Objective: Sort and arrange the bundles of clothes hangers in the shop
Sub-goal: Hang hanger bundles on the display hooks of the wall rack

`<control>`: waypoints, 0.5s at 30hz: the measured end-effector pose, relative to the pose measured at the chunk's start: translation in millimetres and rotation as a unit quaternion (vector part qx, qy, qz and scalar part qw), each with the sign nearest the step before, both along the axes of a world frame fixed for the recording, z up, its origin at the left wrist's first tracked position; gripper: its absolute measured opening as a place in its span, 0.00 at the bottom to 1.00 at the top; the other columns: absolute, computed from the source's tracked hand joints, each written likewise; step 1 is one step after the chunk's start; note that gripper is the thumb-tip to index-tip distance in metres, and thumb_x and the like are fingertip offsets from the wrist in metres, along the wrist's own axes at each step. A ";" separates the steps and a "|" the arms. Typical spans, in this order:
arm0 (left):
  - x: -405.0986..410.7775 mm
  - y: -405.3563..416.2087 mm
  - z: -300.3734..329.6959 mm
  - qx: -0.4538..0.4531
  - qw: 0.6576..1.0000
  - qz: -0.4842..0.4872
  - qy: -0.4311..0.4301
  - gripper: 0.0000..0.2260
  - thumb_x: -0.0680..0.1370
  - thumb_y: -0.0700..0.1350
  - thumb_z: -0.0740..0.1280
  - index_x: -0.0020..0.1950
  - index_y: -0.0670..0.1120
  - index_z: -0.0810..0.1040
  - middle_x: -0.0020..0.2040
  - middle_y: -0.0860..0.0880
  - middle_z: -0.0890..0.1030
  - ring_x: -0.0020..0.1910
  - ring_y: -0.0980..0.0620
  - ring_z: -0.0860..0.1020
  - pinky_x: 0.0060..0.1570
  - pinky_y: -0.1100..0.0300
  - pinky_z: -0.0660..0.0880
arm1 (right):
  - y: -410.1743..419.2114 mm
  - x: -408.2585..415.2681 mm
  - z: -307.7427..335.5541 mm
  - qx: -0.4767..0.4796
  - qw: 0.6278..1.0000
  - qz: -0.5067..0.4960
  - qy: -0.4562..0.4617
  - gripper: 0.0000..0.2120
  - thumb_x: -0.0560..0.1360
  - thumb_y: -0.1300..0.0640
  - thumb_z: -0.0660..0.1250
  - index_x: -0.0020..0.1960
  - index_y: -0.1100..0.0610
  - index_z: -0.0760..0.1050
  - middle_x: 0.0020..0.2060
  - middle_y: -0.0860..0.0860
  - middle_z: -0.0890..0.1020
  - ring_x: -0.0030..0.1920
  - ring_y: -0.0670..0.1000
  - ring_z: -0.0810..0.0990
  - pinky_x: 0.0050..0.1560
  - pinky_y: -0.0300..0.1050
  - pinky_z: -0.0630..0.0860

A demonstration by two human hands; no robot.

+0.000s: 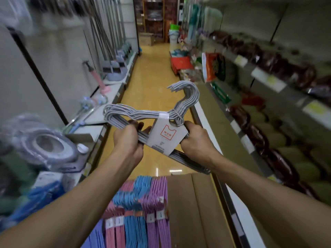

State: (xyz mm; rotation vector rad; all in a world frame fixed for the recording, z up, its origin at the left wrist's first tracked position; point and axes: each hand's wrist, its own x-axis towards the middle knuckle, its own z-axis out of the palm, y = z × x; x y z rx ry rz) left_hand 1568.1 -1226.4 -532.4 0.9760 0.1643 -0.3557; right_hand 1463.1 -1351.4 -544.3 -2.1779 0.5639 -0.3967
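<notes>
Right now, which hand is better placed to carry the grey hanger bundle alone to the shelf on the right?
Probably the right hand. It grips the grey hanger bundle near the hooks, on the side nearest the right shelf. The left hand holds the far end.

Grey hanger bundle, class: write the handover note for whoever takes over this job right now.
Left hand: grips the grey hanger bundle at its left shoulder end.
Right hand: grips the same bundle beside its paper label, below the hooks.
The bundle is held up over the aisle, hooks pointing up and to the right.
Done: pink, blue and purple bundles stand in rows in the cardboard box below.
Left: place the grey bundle; the right part of the box looks free.
</notes>
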 end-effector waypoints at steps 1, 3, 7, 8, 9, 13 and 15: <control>1.6 3.1 35.0 0.000 1.000 0.003 -0.005 0.06 0.82 0.32 0.60 0.50 0.42 0.74 0.41 0.46 0.74 0.31 0.53 0.77 0.55 0.43 0.80 | 1.1 4.3 35.7 -0.004 1.000 0.001 0.003 0.11 0.77 0.64 0.63 0.53 0.49 0.73 0.48 0.47 0.79 0.47 0.48 0.76 0.35 0.34 0.69; 7.4 7.6 103.9 -0.007 1.000 0.003 -0.024 0.07 0.81 0.32 0.61 0.54 0.41 0.75 0.43 0.45 0.75 0.36 0.52 0.76 0.54 0.43 0.81 | 3.9 11.4 109.5 -0.019 1.000 0.000 -0.001 0.11 0.77 0.65 0.63 0.52 0.49 0.73 0.48 0.47 0.79 0.48 0.49 0.76 0.35 0.34 0.69; 25.3 19.2 235.2 -0.053 0.998 0.011 -0.025 0.08 0.76 0.29 0.63 0.49 0.40 0.78 0.45 0.42 0.80 0.44 0.46 0.81 0.54 0.48 0.80 | 11.4 18.5 251.2 -0.056 0.998 -0.008 -0.016 0.14 0.76 0.67 0.62 0.55 0.51 0.76 0.52 0.50 0.83 0.51 0.53 0.79 0.44 0.44 0.72; 28.5 23.9 267.6 -0.064 0.998 0.013 -0.017 0.08 0.73 0.30 0.65 0.48 0.39 0.79 0.46 0.41 0.81 0.46 0.45 0.82 0.56 0.49 0.79 | 14.5 19.3 284.7 -0.065 0.998 -0.006 -0.018 0.15 0.76 0.67 0.61 0.57 0.51 0.77 0.54 0.50 0.83 0.51 0.53 0.79 0.45 0.44 0.73; 30.0 29.3 299.9 -0.071 0.997 0.011 -0.016 0.10 0.71 0.31 0.66 0.50 0.39 0.80 0.47 0.40 0.82 0.47 0.45 0.83 0.58 0.50 0.79 | 18.3 19.9 316.7 -0.071 0.997 0.000 -0.021 0.16 0.76 0.66 0.61 0.58 0.51 0.77 0.55 0.49 0.83 0.52 0.53 0.80 0.45 0.45 0.73; 31.9 47.9 415.2 -0.057 0.996 0.031 -0.060 0.13 0.73 0.28 0.64 0.56 0.34 0.78 0.45 0.38 0.82 0.36 0.46 0.81 0.44 0.53 0.81 | 37.3 18.6 429.9 -0.092 0.995 0.008 -0.043 0.17 0.76 0.67 0.60 0.59 0.52 0.78 0.56 0.51 0.83 0.56 0.55 0.79 0.46 0.44 0.71; 31.8 57.9 463.7 -0.048 0.995 0.044 -0.081 0.15 0.74 0.29 0.64 0.61 0.33 0.77 0.50 0.36 0.83 0.37 0.44 0.82 0.38 0.53 0.81 | 48.7 17.5 478.0 -0.101 0.994 0.003 -0.050 0.17 0.76 0.67 0.60 0.59 0.52 0.78 0.55 0.52 0.83 0.54 0.56 0.79 0.45 0.44 0.70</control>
